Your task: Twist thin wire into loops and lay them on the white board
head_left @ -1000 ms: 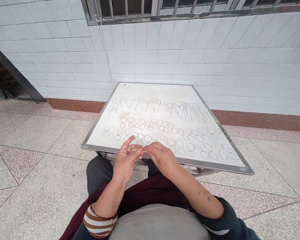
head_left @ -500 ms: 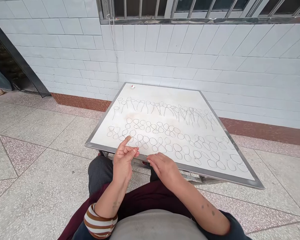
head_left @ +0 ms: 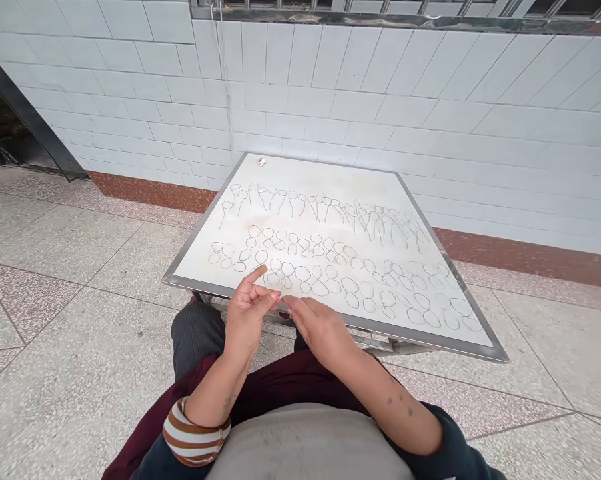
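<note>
My left hand [head_left: 247, 310] is over the near edge of the white board, thumb and a finger pinched and another finger raised. A thin wire, barely visible, seems to be in this pinch. My right hand [head_left: 320, 327] comes in from the right, fingers pressed together, its fingertips close against the left ones at the same spot. Thin dark wire loops [head_left: 350, 285] lie in rows on the board, many bent as figure eights. Farther back is a row of single loops with long tails [head_left: 293, 200].
The white-topped table [head_left: 325, 167] has a grey metal rim and stands against a white tiled wall [head_left: 380, 100]. A small red-and-white object [head_left: 261, 162] lies at its far left corner. Cords [head_left: 225, 73] hang on the wall below a barred window. A dark doorway [head_left: 10, 120] is at left.
The view has tipped slightly downward and shifted right. My right hand's fingertips have closed in on my left fingertips, where a small gap showed before.
</note>
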`<state>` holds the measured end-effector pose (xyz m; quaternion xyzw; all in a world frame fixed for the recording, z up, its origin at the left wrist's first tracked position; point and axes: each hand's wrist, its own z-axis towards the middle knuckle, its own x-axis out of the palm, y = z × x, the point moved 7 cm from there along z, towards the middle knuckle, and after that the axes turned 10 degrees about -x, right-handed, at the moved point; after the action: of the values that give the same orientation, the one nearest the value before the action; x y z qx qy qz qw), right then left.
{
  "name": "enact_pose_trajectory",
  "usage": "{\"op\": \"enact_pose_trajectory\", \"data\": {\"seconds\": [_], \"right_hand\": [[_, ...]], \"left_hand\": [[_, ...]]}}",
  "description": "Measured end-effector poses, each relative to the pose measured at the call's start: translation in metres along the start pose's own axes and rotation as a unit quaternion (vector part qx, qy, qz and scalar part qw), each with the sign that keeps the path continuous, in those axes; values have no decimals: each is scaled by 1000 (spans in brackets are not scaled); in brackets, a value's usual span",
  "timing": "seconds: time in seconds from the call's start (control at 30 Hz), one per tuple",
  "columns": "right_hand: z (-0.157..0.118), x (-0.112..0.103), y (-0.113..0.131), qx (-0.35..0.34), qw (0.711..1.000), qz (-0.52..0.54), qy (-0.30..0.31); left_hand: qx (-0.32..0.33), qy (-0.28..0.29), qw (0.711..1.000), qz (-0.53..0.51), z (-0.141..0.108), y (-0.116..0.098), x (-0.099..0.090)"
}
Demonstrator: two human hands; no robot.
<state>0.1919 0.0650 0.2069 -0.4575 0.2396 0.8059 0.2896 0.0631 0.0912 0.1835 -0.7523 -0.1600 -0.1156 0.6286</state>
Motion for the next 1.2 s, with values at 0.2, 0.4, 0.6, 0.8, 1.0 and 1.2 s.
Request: {"op": "enact_pose_trajectory", "data": {"seconds": [0.2, 0.4, 0.6, 0.8, 1.0, 1.2], "right_hand": [[-4, 6, 5, -16, 999, -21, 19], [-6, 0, -17, 100, 966, 228, -70], [-8, 8, -38, 253, 831, 480, -121], [-9, 16, -37, 298, 733, 597, -131], [-5, 19, -33, 277, 732, 619, -64], [1, 23, -31, 304, 654, 693, -8]], "left_hand": [[9, -13, 1000, -19, 1, 2, -5], [-23, 50, 998, 10, -1, 2, 4], [-21, 83, 993, 85, -8, 4, 16], [-59, 98, 993, 2, -11, 15, 18], [-70, 116, 990, -28, -13, 18, 21], [-107, 144, 983, -26, -14, 21, 24]]}}
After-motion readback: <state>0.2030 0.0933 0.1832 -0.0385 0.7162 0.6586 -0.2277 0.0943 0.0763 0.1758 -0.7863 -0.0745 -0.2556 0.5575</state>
